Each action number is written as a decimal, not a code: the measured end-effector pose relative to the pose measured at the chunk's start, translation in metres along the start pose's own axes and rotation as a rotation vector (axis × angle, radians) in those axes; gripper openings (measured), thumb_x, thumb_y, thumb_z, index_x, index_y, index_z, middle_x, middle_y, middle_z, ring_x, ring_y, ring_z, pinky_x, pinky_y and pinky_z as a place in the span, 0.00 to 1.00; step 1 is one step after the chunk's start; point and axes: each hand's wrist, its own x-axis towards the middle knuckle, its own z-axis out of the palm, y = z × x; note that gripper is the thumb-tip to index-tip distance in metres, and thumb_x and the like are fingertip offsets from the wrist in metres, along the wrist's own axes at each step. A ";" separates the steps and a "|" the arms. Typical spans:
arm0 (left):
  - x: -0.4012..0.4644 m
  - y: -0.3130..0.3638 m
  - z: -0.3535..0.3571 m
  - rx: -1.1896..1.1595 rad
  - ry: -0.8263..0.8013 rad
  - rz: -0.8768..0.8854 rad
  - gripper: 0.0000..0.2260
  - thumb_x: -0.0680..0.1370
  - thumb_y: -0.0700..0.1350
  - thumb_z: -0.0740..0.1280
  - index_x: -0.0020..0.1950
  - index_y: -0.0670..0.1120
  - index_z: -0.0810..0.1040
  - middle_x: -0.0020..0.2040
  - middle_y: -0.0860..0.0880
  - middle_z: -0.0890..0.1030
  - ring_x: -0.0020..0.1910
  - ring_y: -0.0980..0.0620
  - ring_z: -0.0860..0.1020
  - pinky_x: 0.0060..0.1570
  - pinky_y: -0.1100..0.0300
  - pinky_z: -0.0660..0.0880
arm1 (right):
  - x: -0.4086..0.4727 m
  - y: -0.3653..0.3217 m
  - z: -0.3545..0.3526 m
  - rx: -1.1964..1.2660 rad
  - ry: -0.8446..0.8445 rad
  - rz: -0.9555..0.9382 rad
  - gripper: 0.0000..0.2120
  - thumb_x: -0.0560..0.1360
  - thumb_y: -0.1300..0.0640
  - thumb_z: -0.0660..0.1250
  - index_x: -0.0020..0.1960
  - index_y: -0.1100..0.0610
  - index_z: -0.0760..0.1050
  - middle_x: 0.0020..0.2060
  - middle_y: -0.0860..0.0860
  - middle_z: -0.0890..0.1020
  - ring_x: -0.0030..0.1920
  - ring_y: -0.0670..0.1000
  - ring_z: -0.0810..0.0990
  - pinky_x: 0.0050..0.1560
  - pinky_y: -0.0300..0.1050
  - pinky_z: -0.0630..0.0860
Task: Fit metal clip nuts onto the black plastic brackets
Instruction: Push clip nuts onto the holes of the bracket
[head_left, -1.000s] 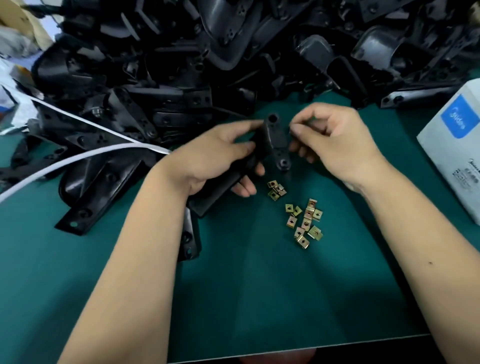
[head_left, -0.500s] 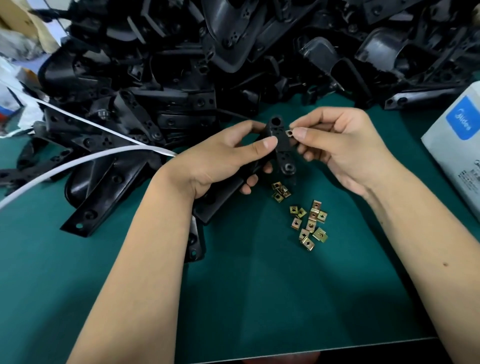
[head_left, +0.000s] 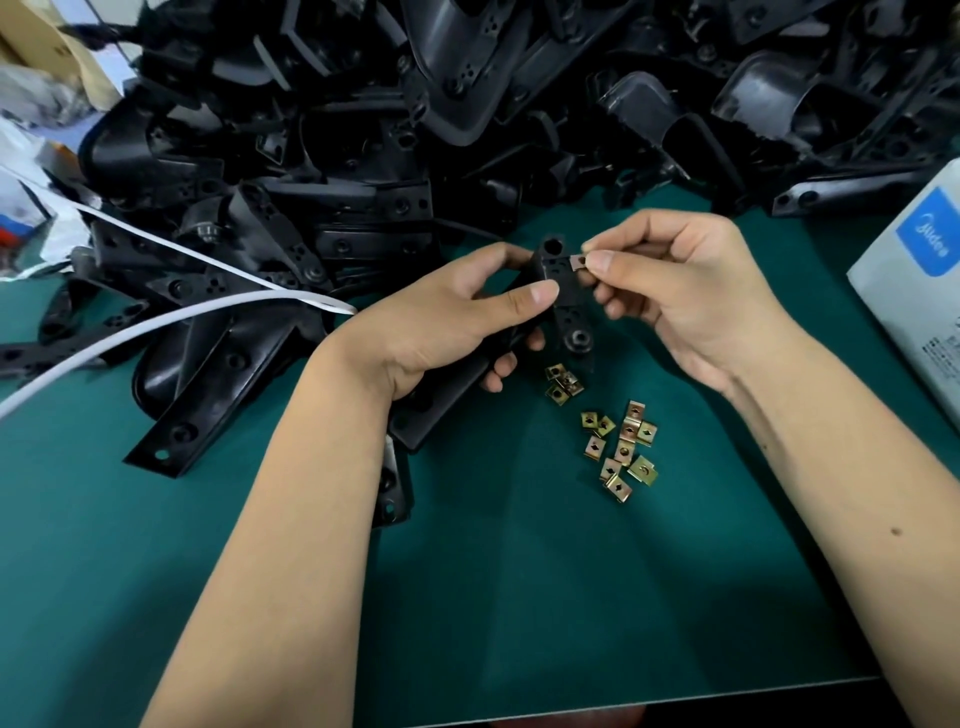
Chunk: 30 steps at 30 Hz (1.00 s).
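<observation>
Mat: green mat (head_left: 545, 597) fills the near field; its front edge runs along 6 o'clock.
Forearms: both bare, entering from 7 and 5 o'clock, converging just above centre.
Loose nuts: brass-coloured clip nuts (head_left: 621, 449) scattered on the mat slightly right of centre; a smaller cluster (head_left: 562, 383) lies just beyond, toward 12, directly under the held part.
Spare bracket: one black bracket (head_left: 392, 480) lies flat on the mat, part hidden under the left forearm.
Left hand: left hand (head_left: 441, 327) grips the bracket (head_left: 563, 291); fingers curled round its body, thumb laid across the face. Bracket is held off the mat, flange end pointing to 12, one hole at the top, one boss at the lower end.
Right hand: right hand (head_left: 685, 296) pinches a single nut (head_left: 577, 261) between thumb and forefinger; other fingers curled underneath.
Nut position: touching the bracket's right edge near its top hole. Whether it is fully seated cannot be told.
Box: white box with blue logo (head_left: 919, 291) at 3 o'clock, cut by the frame edge.
Strap: white strap (head_left: 171, 322) runs from 9 o'clock toward centre, over the pile.
Pile: large heap of black brackets (head_left: 415, 130) from 10 to 2 o'clock, spilling onto the mat at 9.
Far left: cardboard and plastic bags at 10–11 o'clock, blurred.
</observation>
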 end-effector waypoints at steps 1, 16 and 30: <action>0.000 0.000 0.000 0.002 -0.001 0.000 0.15 0.83 0.53 0.68 0.68 0.51 0.76 0.43 0.45 0.83 0.34 0.49 0.76 0.31 0.57 0.77 | 0.000 0.000 0.000 -0.001 -0.004 0.004 0.06 0.76 0.70 0.72 0.45 0.60 0.83 0.36 0.54 0.86 0.33 0.48 0.81 0.33 0.37 0.77; 0.000 0.001 0.001 0.027 -0.005 -0.002 0.15 0.83 0.52 0.68 0.68 0.51 0.75 0.44 0.44 0.82 0.33 0.49 0.75 0.32 0.57 0.77 | -0.001 -0.001 0.003 0.005 0.023 0.040 0.07 0.76 0.71 0.71 0.43 0.61 0.82 0.34 0.53 0.85 0.32 0.47 0.80 0.32 0.37 0.76; 0.005 -0.003 0.003 0.021 0.044 -0.013 0.18 0.81 0.51 0.71 0.71 0.55 0.76 0.41 0.46 0.82 0.31 0.50 0.76 0.28 0.59 0.76 | -0.001 0.002 0.006 0.019 0.063 0.120 0.05 0.75 0.71 0.71 0.44 0.63 0.82 0.33 0.54 0.84 0.31 0.47 0.80 0.30 0.37 0.75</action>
